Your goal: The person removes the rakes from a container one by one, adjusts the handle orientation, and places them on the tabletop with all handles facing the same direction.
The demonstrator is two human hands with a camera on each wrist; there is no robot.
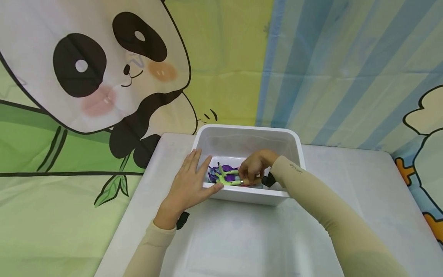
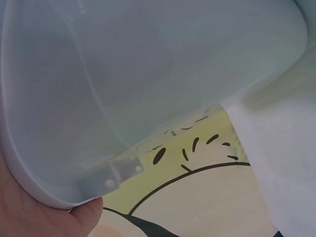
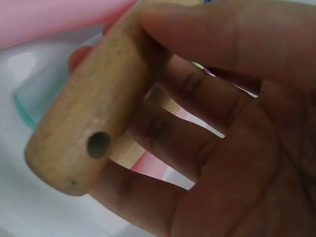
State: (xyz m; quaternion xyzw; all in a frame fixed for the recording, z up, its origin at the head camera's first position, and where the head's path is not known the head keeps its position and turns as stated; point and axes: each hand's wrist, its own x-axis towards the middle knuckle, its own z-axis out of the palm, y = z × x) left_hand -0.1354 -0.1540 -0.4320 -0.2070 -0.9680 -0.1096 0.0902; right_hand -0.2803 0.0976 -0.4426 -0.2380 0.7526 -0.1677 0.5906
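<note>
Steadying the white bin [image 1: 242,194], picking a wooden handle [image 3: 94,123].
Our left hand [image 1: 188,184] lies flat on its rim; our right hand [image 1: 254,167] grips the handle; lift it straight.

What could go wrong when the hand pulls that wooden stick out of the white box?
The wooden handle lies among purple and green utensils, so lifting it might drag or tangle them. The right hand holds it mostly with fingertips, so it could slip back. The white bin looks light; if the left hand resting on its rim lets go, the bin might slide on the table.
</note>
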